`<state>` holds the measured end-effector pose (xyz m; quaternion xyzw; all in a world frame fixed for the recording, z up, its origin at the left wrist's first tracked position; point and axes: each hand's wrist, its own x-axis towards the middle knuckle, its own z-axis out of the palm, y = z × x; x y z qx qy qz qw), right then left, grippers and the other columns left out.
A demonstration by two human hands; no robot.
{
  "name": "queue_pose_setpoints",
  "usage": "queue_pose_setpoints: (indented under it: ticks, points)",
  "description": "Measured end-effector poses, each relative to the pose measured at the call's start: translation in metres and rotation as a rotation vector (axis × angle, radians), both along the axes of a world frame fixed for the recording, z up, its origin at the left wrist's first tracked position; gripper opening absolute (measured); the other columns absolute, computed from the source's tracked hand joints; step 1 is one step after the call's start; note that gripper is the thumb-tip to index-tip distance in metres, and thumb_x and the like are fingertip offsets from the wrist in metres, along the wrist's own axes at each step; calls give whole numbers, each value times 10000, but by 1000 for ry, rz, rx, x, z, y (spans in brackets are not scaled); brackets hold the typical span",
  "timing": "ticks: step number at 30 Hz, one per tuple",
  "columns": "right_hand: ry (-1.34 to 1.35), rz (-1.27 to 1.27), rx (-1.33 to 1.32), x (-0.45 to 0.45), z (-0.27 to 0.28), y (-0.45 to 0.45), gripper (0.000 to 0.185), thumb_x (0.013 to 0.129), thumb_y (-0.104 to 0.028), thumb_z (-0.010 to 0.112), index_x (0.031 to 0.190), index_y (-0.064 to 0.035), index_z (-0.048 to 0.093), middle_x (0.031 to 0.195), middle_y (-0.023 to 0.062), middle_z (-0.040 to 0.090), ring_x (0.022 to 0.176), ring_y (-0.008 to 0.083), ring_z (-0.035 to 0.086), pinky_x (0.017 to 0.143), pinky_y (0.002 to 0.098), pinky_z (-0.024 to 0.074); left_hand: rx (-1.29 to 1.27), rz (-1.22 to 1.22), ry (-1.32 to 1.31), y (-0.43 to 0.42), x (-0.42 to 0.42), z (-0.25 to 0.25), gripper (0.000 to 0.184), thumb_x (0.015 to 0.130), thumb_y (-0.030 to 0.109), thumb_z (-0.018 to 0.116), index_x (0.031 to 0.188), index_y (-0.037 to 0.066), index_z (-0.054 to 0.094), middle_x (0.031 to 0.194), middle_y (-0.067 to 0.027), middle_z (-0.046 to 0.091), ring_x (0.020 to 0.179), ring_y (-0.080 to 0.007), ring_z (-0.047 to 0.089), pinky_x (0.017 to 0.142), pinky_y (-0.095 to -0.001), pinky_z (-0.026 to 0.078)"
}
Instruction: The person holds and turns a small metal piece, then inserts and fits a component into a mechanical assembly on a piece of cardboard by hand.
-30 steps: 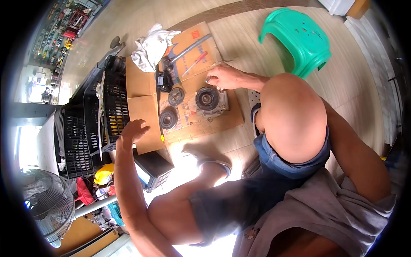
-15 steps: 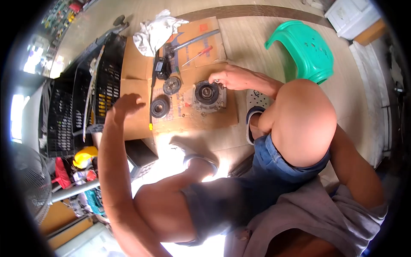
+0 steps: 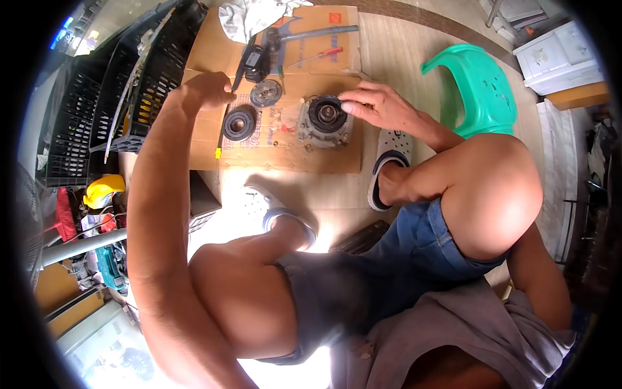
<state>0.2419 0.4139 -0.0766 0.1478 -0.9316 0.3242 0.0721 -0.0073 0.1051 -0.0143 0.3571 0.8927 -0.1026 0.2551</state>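
Observation:
My right hand (image 3: pixel 382 107) pinches the right rim of a black ring-shaped pulley (image 3: pixel 322 117), thumb and fingers at its edge. The pulley sits on a silver metal housing (image 3: pixel 337 139) on the cardboard (image 3: pixel 285 159). Bent at the wrist, my left hand (image 3: pixel 208 91) hovers over the cardboard's left side, fingers loosely curled and seemingly holding nothing. Its fingertips are beside a thin black strap with a yellow tip (image 3: pixel 218 153). Close by lie a second black pulley (image 3: pixel 239 124) and a round grey metal plate (image 3: pixel 265 93).
At the cardboard's far end are a black tool (image 3: pixel 254 63), a hammer (image 3: pixel 317 32), a red-handled screwdriver (image 3: pixel 332 51) and a white cloth (image 3: pixel 249 16). Black crates (image 3: pixel 152 94) stand on the left. A green stool (image 3: pixel 483 91) lies tipped at right.
My left hand has moved forward and right, nearer the strap. My right hand has shifted its fingers on the pulley's rim. The whole view has also shifted.

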Motion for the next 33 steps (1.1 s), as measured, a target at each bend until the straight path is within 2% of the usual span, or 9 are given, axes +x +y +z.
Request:
queue_pose_setpoints:
  ticks: [3,9,15,18,24,27,28,31,33]
  points:
    - [-57,-13,90,-1,0,5,324,989,-170,557,1301,-98,608,1042,116,678,894,240,669,812,325,544,-28,2,8,0,1,3,500,897,384,625,1260,39,616,1265,-174,634,1189,-312,596,1005,-379,465]
    - [-441,62,-772,2,-17,13,452,1022,-113,502,1435,40,400,1366,185,541,1071,242,653,948,349,543,-20,-37,23,-1,1,5,458,878,374,630,1154,10,663,1175,-191,669,1153,-318,614,977,-377,478]
    - [-479,-165,-1220,11,-9,5,455,1031,-201,518,1397,58,440,1341,218,558,1108,264,647,962,369,544,-5,-58,23,-3,10,4,479,884,405,643,1172,23,656,1200,-190,657,1123,-329,628,970,-390,491]
    - [-469,-255,-1387,-1,-23,9,433,1031,-264,521,1329,49,500,1280,199,602,989,234,685,866,351,578,-41,-74,18,-6,11,-5,478,902,423,637,1192,43,651,1229,-173,647,1138,-333,620,979,-394,488]
    - [-543,-343,-1031,-4,-16,-1,399,1036,-362,501,1210,-10,577,1072,117,663,675,152,662,627,281,552,-79,-118,4,-25,18,-13,494,926,436,606,1225,45,638,1264,-162,632,1167,-338,600,1004,-394,473]
    - [-429,-347,-477,-8,-7,-9,377,1050,-369,463,1182,-38,587,957,97,647,627,154,639,621,308,533,-107,-41,-32,-31,22,-11,511,922,416,622,1265,37,619,1272,-171,628,1187,-328,591,1014,-386,465]
    - [-374,-376,-334,-3,7,-18,260,1037,-262,503,1172,-53,577,869,101,606,673,186,636,655,357,519,-92,-62,-18,-38,19,-15,514,908,407,646,1259,32,623,1246,-183,641,1158,-330,610,994,-388,477]
    - [-23,-211,-162,2,-6,-12,143,967,-67,548,1099,-43,597,899,122,607,789,215,642,716,385,512,-82,-60,-18,-39,21,-14,507,904,394,662,1249,24,629,1196,-194,665,1097,-326,645,954,-384,500]
    - [-43,-195,-40,4,-8,-2,166,907,33,537,1042,-33,610,990,128,631,875,225,640,740,367,511,-48,-60,-25,-40,18,-18,501,906,389,661,1245,21,631,1186,-195,668,1086,-327,648,943,-389,504]
